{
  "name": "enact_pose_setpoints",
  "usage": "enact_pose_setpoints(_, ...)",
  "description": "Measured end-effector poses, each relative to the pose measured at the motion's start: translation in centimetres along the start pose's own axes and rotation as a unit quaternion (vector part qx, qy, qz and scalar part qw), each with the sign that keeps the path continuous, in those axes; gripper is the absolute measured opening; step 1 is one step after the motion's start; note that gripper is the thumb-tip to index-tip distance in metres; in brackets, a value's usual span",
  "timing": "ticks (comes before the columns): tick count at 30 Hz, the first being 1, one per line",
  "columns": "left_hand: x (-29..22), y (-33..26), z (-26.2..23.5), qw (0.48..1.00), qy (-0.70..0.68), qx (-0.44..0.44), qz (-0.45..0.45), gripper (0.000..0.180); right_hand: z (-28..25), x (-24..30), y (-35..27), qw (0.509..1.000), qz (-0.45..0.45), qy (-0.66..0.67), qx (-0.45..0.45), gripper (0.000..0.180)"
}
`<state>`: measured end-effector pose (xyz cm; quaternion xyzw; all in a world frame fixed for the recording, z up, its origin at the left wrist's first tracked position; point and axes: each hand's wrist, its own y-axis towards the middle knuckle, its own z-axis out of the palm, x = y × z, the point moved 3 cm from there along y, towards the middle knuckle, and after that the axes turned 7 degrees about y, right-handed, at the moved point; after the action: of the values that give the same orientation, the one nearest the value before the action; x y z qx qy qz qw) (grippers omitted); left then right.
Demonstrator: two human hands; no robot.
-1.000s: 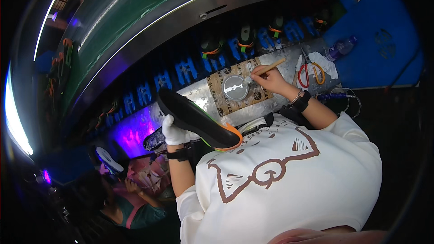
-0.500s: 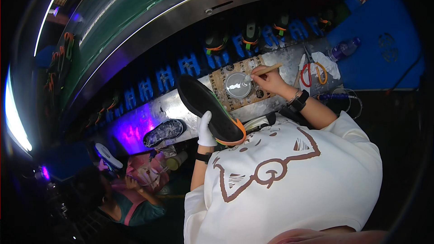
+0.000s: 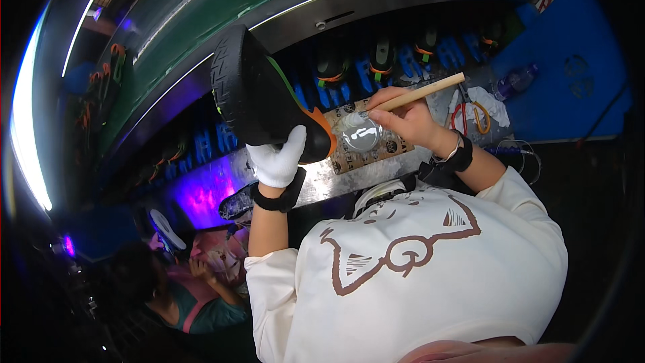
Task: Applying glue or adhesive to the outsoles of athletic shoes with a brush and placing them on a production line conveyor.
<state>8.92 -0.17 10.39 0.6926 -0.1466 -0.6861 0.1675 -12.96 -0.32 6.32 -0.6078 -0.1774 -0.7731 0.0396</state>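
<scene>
My left hand (image 3: 277, 161), in a white glove, grips a black shoe sole (image 3: 262, 97) by its orange-trimmed heel end. The sole is tipped up, with its zigzag tread on the left and a green line along the right edge. My bare right hand (image 3: 413, 124) is closed round a brush (image 3: 426, 92) with a pale wooden handle. Its bristle end sits at the far rim of a shallow round dish (image 3: 363, 137) with shiny clear liquid. Under the dish lies a brown printed sheet (image 3: 396, 144).
Scissors (image 3: 482, 117) with red and orange handles lie right, beside white paper (image 3: 498, 110) and a purple bottle (image 3: 517, 81). Behind the metal bench (image 3: 319, 185), shoe parts (image 3: 381, 60) sit on blue holders. Another sole (image 3: 235, 206) lies left. A person (image 3: 208, 309) works at lower left.
My left hand has raised the sole up and to the left and turned it, so its tread side shows. The brush handle has swung higher, with its tip still at the dish.
</scene>
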Motion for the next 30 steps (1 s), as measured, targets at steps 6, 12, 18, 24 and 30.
enact_pose_setpoints(6,-0.9,0.8,0.6,0.999,0.027,0.025,0.007,0.047,0.8,-0.9,0.5,0.996,-0.020,-0.080,0.016,0.010)
enact_pose_setpoints(12,-1.1,1.2,1.0,0.999,0.025,-0.003,0.020,0.045,1.9,-0.6,-0.4,0.998,-0.043,-0.036,0.027,0.010)
enact_pose_setpoints(18,-0.7,1.5,0.9,0.999,0.009,0.019,-0.038,0.037,1.4,-0.8,-0.8,0.995,0.082,0.061,0.015,0.010)
enact_pose_setpoints(24,0.3,1.2,1.5,0.986,-0.058,0.014,-0.154,0.039,0.8,0.2,0.0,0.989,-0.062,-0.117,0.064,0.009)
enact_pose_setpoints(30,0.5,0.5,1.5,0.970,-0.088,0.035,-0.225,0.045,1.6,0.4,0.7,0.977,-0.125,-0.125,0.118,0.007)
